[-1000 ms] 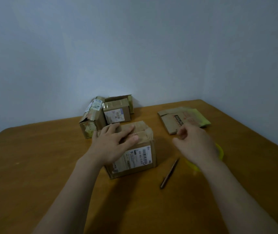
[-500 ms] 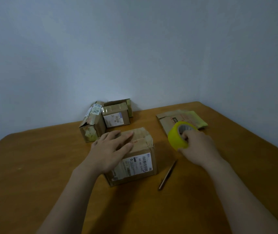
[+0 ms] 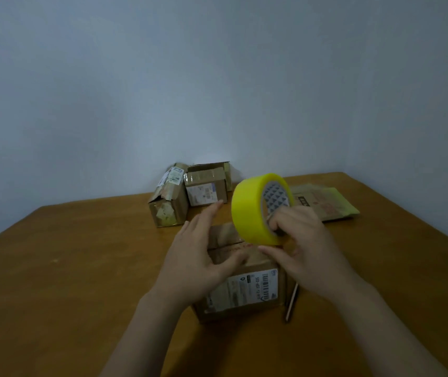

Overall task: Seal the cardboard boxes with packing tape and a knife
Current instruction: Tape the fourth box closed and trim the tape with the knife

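Plain grey-blue wall [image 3: 217, 77] behind, brown wooden table [image 3: 67, 281] below, dim light. Box [image 3: 244, 292] I'm working on sits mid-table toward the near edge, white shipping label on the side facing me, top flaps down. My right hand [image 3: 304, 248] holds the yellow tape roll [image 3: 247, 208]: fingers hooked into the core, thumb stretched out under the roll toward my other hand. Roll stands on edge over the far right part of the box top, patterned core facing right; can't tell if it touches the flaps. My left hand [image 3: 192, 259] is spread wide over the left part of the box top, fingers straight and pointing away from me, thumb across the flap, gripping nothing; contact with the cardboard not clear. Knife [image 3: 292, 303], thin and dark, lies on the table just beside the box's right side, partly hidden by my right wrist. By the far edge against the wall: a torn box [image 3: 167, 205] leaning, a taped box [image 3: 205, 187] with a label touching its right side, and a third box [image 3: 226, 170] behind that one, mostly hidden. Flat cardboard packets [image 3: 326, 202] lie near the far right corner, partly behind the roll.
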